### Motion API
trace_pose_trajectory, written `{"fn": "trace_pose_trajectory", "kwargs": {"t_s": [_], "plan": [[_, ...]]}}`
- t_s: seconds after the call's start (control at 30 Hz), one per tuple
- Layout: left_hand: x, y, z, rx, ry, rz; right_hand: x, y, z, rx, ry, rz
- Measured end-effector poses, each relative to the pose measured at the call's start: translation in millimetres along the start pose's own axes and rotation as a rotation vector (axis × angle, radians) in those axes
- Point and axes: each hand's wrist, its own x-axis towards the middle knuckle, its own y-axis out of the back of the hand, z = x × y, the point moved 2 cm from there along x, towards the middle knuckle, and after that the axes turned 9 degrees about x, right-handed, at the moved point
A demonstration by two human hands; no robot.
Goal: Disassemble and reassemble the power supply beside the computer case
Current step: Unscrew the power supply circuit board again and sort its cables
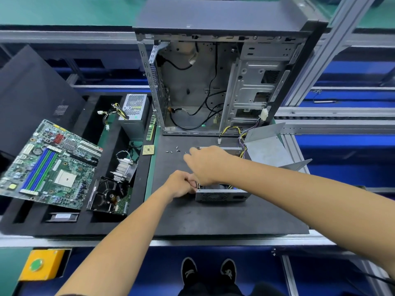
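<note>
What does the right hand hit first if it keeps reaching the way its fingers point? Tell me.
The right hand points up and left across the mat. Going on, it would probably meet the loose screws first, then the CPU chip; its height above them is unclear.

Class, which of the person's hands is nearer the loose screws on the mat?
Right. The right hand reaches just beside the screws; the left hand is nearer the person, at the power supply.

2 bare forearms, dark trousers, black shoes [209, 272] with white markings
</note>
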Motion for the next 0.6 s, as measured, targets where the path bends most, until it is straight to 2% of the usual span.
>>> {"fn": "trace_pose_trajectory", "kwargs": {"t_s": [0.13, 0.27, 0.6], "plan": [[1, 1, -1, 0.016, 0.002, 0.002, 0, 6, 0, 0.131, 0.034, -0.122], [1, 1, -1, 0.007, 0.014, 0.014, -1, 14, 1, 0.081, 0.062, -0.034], [2, 1, -1, 0.012, 0.012, -0.010, 3, 3, 5, 0.044, 0.057, -0.047]]}}
